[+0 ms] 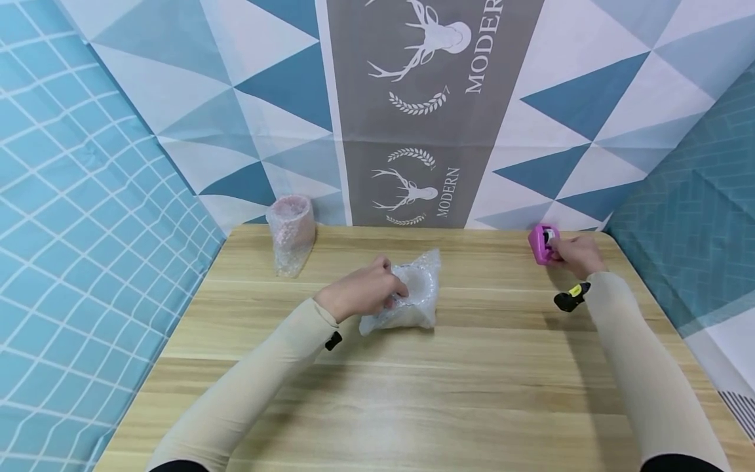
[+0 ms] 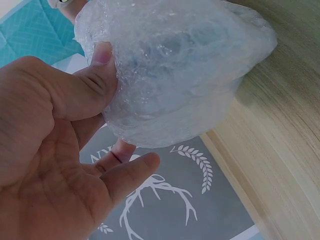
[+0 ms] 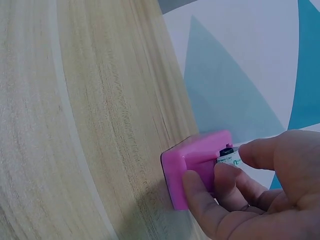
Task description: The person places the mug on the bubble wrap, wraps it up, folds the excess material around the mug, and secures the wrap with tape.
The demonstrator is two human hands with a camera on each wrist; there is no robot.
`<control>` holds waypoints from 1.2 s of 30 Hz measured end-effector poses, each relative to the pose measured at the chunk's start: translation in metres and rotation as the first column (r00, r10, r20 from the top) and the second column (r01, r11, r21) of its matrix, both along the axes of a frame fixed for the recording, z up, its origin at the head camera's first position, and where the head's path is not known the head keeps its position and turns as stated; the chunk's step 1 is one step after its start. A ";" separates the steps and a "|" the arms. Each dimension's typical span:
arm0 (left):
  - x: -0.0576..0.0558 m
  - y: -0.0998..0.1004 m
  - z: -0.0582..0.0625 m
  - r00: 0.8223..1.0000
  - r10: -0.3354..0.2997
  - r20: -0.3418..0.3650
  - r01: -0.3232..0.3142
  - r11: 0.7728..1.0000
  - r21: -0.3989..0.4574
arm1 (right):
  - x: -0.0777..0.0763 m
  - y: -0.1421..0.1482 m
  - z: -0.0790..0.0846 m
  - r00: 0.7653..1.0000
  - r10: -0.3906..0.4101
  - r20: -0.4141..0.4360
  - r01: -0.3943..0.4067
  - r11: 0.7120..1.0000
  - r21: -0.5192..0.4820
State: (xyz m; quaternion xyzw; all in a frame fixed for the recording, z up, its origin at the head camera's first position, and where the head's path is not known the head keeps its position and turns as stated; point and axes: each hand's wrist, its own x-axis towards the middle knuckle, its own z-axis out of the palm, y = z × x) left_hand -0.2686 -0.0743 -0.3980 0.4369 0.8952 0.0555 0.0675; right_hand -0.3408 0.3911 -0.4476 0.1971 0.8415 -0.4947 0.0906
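Note:
A bundle in clear bubble wrap (image 1: 415, 308) lies near the middle of the table, its contents blurred by the wrap. My left hand (image 1: 366, 287) grips its edge; in the left wrist view the thumb presses the wrap (image 2: 175, 85) while other fingers spread beneath. At the far right stands a pink tape dispenser (image 1: 537, 245). My right hand (image 1: 580, 255) is at it, thumb and a finger pinching by the small roll (image 3: 228, 158) in its top. Another fingertip touches the dispenser's pink body (image 3: 195, 155).
A second bubble-wrapped item (image 1: 293, 229), pinkish and cylindrical, stands at the table's back left. Patterned cloth (image 1: 407, 118) rises behind the table's (image 1: 383, 406) back edge. Blue checked cloth (image 1: 71, 216) hangs along the left side, teal cloth (image 1: 696, 216) along the right.

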 end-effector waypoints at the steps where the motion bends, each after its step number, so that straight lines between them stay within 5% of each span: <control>1: 0.000 0.000 0.000 1.000 -0.003 -0.003 0.003 1.000 0.000 | 0.001 0.000 0.001 1.000 0.001 0.001 -0.001 1.000 -0.004; 19: 0.001 0.000 0.001 1.000 -0.025 -0.015 0.025 1.000 0.004 | 0.003 -0.001 -0.001 0.999 -0.032 -0.026 0.032 0.999 -0.019; 36: 0.001 0.000 0.000 1.000 -0.026 -0.015 0.026 1.000 0.007 | 0.006 -0.005 -0.001 0.989 -0.145 -0.013 0.140 0.969 -0.203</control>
